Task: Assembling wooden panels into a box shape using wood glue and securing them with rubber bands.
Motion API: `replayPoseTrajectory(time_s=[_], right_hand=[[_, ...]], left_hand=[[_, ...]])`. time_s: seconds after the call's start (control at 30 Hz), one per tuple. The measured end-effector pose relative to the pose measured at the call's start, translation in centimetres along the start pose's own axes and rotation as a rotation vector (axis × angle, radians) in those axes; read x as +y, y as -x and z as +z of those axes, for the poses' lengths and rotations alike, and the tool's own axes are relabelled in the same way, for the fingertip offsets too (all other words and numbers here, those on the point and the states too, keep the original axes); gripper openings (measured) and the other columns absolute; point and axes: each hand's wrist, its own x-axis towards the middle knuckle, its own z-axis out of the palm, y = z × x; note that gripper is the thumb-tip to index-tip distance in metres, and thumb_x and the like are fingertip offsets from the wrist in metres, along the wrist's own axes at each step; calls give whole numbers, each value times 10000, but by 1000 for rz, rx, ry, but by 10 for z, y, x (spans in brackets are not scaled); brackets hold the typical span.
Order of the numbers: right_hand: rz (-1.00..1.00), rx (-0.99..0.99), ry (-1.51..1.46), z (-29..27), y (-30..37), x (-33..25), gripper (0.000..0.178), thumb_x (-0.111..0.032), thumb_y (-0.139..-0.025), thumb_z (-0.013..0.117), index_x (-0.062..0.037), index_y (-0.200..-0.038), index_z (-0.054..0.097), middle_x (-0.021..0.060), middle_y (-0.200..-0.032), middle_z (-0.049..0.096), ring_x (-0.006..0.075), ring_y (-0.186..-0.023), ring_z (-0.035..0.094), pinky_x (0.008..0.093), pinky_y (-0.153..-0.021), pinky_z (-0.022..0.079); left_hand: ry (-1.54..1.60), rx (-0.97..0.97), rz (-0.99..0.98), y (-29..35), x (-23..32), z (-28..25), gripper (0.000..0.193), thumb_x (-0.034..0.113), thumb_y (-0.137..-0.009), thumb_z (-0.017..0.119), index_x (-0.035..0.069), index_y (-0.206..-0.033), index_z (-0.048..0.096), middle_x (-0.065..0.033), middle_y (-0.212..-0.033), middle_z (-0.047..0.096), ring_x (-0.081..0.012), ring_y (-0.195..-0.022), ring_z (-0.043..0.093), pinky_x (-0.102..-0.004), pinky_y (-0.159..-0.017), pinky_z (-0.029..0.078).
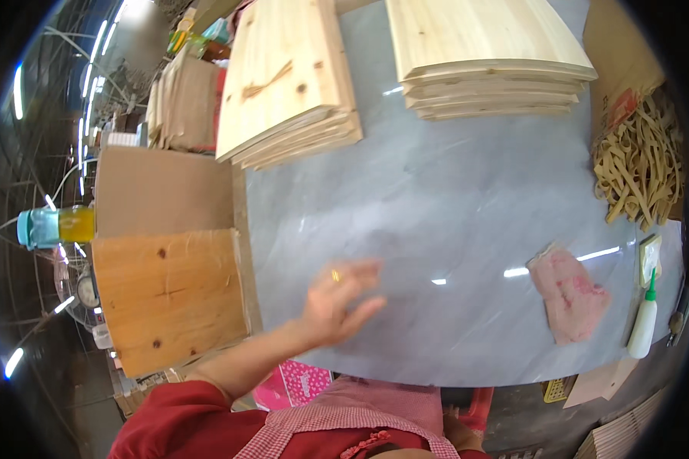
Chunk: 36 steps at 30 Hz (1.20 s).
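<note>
My left hand reaches in over the near left part of a grey tabletop. Its fingers are stretched out with the thumb apart, slightly blurred, and nothing is in them. A ring shows on one finger. My right arm hangs low by my apron at the table's near edge; its hand cannot be made out. Beyond my left hand lies a stack of pale wooden boards, set at an angle. A second stack of boards sits at the far right. A crumpled pinkish cloth rests on the right side.
At the right edge are a white squeeze bottle with a green tip and a bundle of tan bands. Left of the table stand an orange-brown board, a cardboard sheet and a bottle of yellow liquid.
</note>
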Motion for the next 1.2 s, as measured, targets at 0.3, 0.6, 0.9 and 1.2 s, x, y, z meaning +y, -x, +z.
replayPoseTrajectory(time_s=[0.3,0.6,0.9,1.2], right_hand=[[-12,34,-133,-69,-8,-20,423,-353,-933,534,-131,-1286,608,141,-1352,574,344,-1268,543,461,-976,500],[-45,166,-163,-145,-5,-41,435,-389,-926,533,-146,-1275,623,143,-1354,577,349,-1265,545,453,-984,494],[-104,273,-140,-189,9,-39,448,-425,-919,532,-161,-1265,638,145,-1356,579,355,-1263,547,445,-992,488],[-151,308,-127,-201,8,-18,463,-462,-912,531,-175,-1254,653,148,-1358,582,361,-1261,548,437,-999,482]], left_hand=[[697,440,-511,-234,-27,15,522,360,-869,769,-11,-1176,568,-98,-1005,632,-158,-959,602,-309,-806,522],[649,119,-776,-250,-20,-15,458,430,-847,769,22,-910,571,-77,-817,625,-141,-681,550,-302,-679,487],[1004,226,-783,-186,1,-1,381,294,-863,780,14,-913,528,-110,-922,626,-208,-786,675,-346,-724,571],[1192,398,-841,-3,16,12,296,248,-937,692,33,-1089,556,-92,-1049,630,-211,-1060,636,-384,-966,512]])
